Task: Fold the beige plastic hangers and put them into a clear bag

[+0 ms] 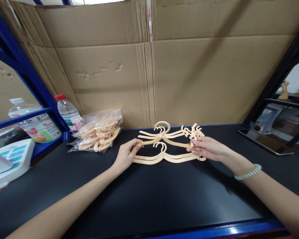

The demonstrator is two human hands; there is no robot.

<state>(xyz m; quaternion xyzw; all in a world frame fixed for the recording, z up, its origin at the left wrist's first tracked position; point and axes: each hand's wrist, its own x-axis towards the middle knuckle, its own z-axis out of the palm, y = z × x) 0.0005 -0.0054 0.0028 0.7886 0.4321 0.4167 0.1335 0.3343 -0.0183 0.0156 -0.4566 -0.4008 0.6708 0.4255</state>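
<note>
Several cream plastic hangers lie on the black shelf top [149, 199]. One hanger [164, 141] is held by both ends: my left hand [126, 155] pinches its left tip and my right hand [206, 148] pinches its right tip. A short stack of hangers [168, 157] lies flat just in front of it, under my fingers. Another hanger [161, 127] and a cluster of small hooks [194, 131] lie just behind. My right wrist wears a pale bead bracelet [248, 172].
A clear plastic bag of more cream hangers [98, 132] sits at the left. Behind it stands a red-capped water bottle [68, 113]. Blue shelf posts [27, 73] frame the left, a cardboard wall [164, 66] closes the back, and a tablet [265, 141] lies at the right.
</note>
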